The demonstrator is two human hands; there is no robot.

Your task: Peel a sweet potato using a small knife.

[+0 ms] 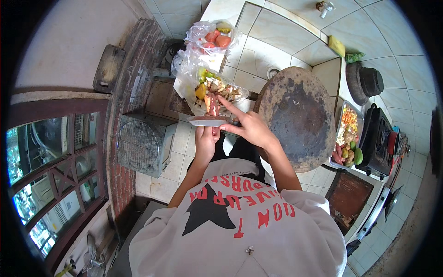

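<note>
A partly peeled, reddish-brown tuber (212,104), perhaps a sweet potato, stands roughly upright before me, pale flesh showing along its side. My left hand (205,147) grips its lower end, which the knife and fingers mostly hide. Across it lies a kitchen knife (207,122), its blade pointing left. My right hand (255,128) holds the knife's handle, largely covered by the palm. Its index finger stretches to the tuber's side, and the thumb rests by the blade. Just beyond, an open clear plastic bag (185,65) holds peelings (226,90) and yellow-green pieces.
Right of my hands is a thick round wooden chopping block (297,117). Past it sit a clear tray (360,126) of chopped vegetables and whole produce, a stove (375,142) and a stone mortar (356,85). Another bag (195,29) with red produce lies at the back.
</note>
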